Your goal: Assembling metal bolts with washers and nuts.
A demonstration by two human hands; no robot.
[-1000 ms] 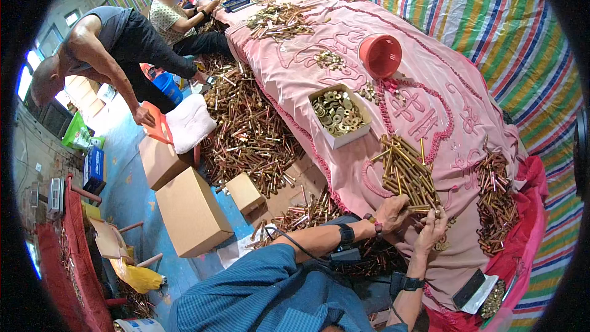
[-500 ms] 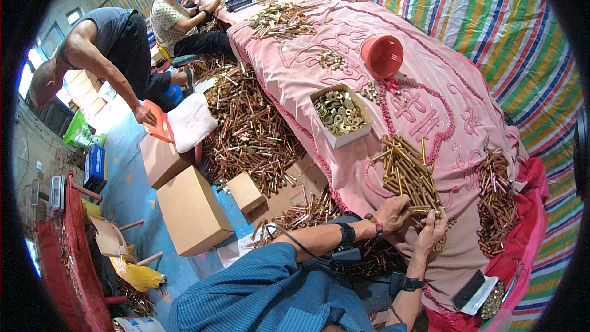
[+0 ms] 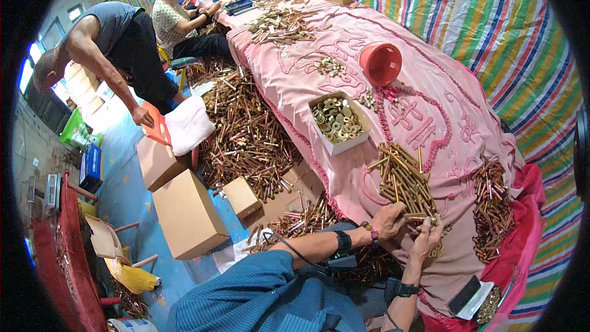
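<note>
Left hand (image 3: 388, 221) and right hand (image 3: 426, 237) side by side at near end of brass bolt pile (image 3: 404, 179) on pink cloth (image 3: 319, 80), fingers pinching bolts; exact grip hard to tell. Just beyond: white box of washers (image 3: 338, 121), red bucket (image 3: 380, 63); second bolt heap (image 3: 490, 209) at right, cardboard boxes (image 3: 184, 212) on floor at left.

Glossy brass-coloured metal bolts (image 3: 405, 178) lie on matt pink embroidered cloth (image 3: 319, 92); beside them, a white cardboard box (image 3: 339, 124) of shiny washers.

Both hands work at the near edge of a pile of long brass bolts (image 3: 405, 181) on the pink cloth (image 3: 430, 98): left hand (image 3: 388, 221) grips bolts, right hand (image 3: 427, 240) fingers one beside a box of washers (image 3: 338, 122)
</note>
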